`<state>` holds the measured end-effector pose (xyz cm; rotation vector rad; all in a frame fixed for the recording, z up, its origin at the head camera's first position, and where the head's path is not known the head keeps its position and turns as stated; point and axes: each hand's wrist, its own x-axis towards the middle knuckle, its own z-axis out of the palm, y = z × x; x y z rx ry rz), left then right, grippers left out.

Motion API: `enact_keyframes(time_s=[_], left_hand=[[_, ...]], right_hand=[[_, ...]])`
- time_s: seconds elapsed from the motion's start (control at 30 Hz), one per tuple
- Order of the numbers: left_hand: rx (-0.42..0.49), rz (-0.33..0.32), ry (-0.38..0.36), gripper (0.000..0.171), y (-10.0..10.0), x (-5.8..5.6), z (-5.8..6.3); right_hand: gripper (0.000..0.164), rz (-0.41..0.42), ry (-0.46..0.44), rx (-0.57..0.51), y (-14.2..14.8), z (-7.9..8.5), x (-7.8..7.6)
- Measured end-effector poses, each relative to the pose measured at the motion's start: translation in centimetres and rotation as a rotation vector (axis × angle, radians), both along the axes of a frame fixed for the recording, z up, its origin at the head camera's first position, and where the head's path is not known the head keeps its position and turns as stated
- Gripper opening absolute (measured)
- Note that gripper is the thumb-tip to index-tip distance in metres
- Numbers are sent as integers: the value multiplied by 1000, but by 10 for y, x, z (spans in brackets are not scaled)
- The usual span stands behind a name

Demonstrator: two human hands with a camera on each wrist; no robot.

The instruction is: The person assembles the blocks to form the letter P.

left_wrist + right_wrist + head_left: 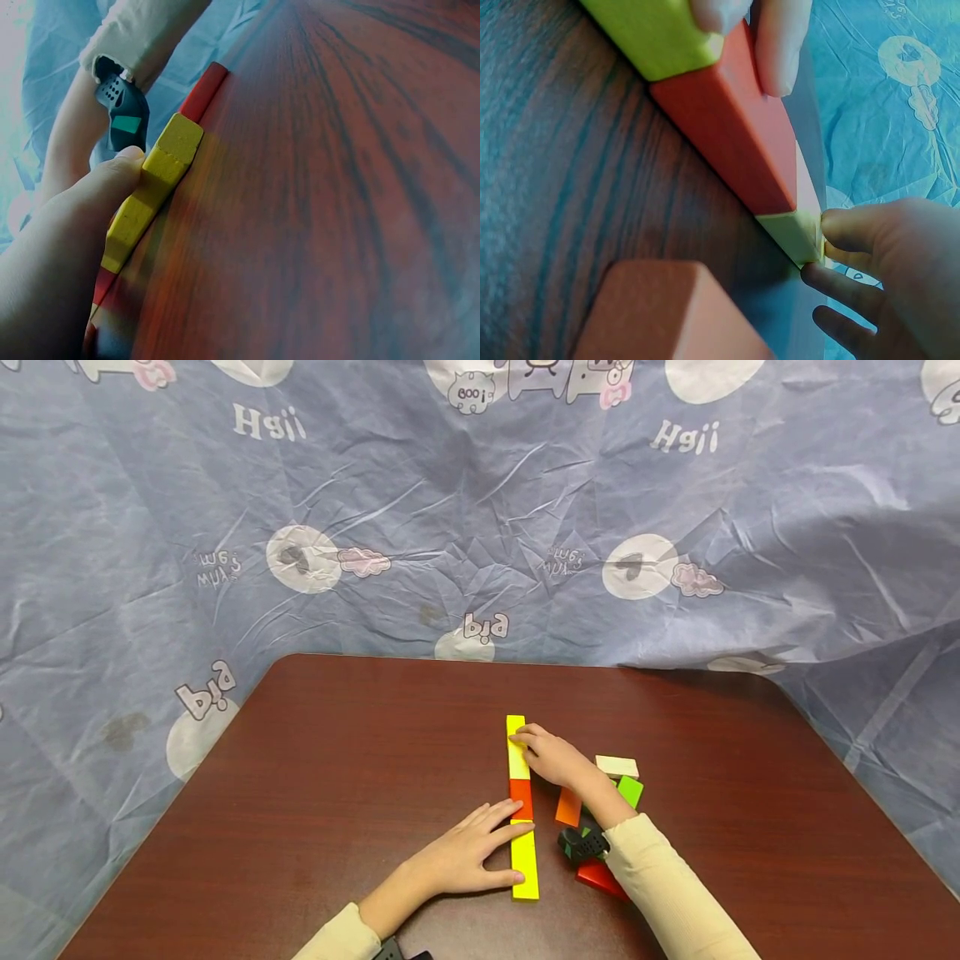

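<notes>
A straight row of blocks lies on the table: a far yellow block [518, 766], an orange-red block [521, 792] in the middle and a near yellow block [526, 858]. My left hand [468, 853] is spread flat from the left, fingertips on the orange-red block and around its joint with the near yellow one. Its thumb [120, 171] rests against the near yellow block. At the far end, my right hand [553, 758] reaches in from the right and pinches the far yellow block between thumb and bent fingers [844, 289].
Right of the row, partly under my right forearm, lie loose blocks: an orange block [568, 807], a cream block [617, 767], a green block [631, 789] and a red block [600, 877]. A patterned blue cloth [420, 527] hangs behind the table [360, 735].
</notes>
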<state>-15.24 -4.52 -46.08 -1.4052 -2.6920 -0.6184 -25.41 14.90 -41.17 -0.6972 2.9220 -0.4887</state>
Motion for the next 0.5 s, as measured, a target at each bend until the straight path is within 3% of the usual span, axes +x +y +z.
enact_keyframes(time_s=[0.5], left_hand=[[-26, 12, -1, 61, 7, 6, 1]], right_hand=[[37, -1, -20, -17, 7, -1, 7]])
